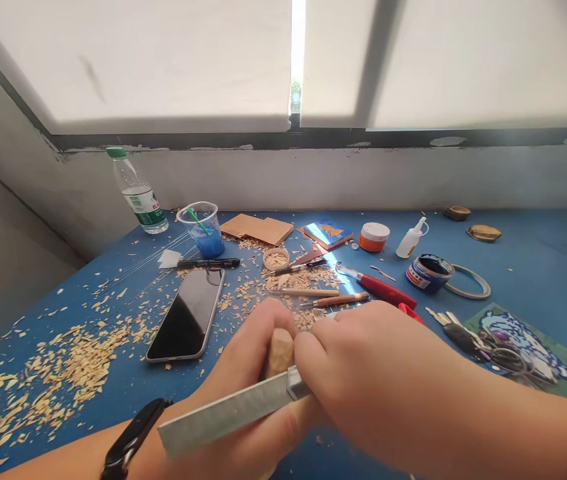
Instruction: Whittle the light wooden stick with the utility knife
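Observation:
In the head view, my left hand (243, 373) is closed around a small carved wood piece (280, 355), whose pale rounded end shows above the fingers. My right hand (363, 367) is closed on a knife with a flat, grey metal body (228, 410). This grey length runs out to the lower left, across the front of my left hand. My right fist covers the other end, so a cutting edge cannot be made out. Both hands are pressed close together over the blue table (128, 393). A black wristband (136, 437) circles my left wrist.
Wood shavings (83, 360) litter the table. A phone (188, 317) lies left of my hands. Beyond are a bottle (140, 200), a cup of blue liquid (206, 233), carving tools (336, 300), a red-handled tool (383, 288), an open paint jar (430, 273) and keys (493, 353).

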### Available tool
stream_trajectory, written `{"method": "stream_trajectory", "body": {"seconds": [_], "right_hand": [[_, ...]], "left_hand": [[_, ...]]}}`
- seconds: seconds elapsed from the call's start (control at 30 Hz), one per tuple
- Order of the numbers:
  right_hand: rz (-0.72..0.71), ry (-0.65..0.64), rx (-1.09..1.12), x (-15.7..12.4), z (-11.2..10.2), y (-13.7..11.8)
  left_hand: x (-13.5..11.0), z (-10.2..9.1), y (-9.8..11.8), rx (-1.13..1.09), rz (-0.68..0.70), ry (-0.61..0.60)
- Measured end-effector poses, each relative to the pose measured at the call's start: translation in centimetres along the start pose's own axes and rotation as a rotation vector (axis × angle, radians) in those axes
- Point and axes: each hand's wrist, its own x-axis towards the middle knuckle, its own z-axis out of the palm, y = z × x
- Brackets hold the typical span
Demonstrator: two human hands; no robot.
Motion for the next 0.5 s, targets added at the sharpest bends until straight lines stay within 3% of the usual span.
{"method": "stream_trajectory", "body": {"seconds": [0.3, 0.5], "right_hand": [[0.074, 0.14, -0.065, -0.32, 0.01, 0.17], [-0.002, 0.179, -0.037, -0.15, 0.25, 0.01]], "left_hand": [[-0.45, 0.45, -0.83, -0.048, -0.104, 0.099], [0.12, 0.54, 0.1, -0.117, -0.124, 0.086]]}}
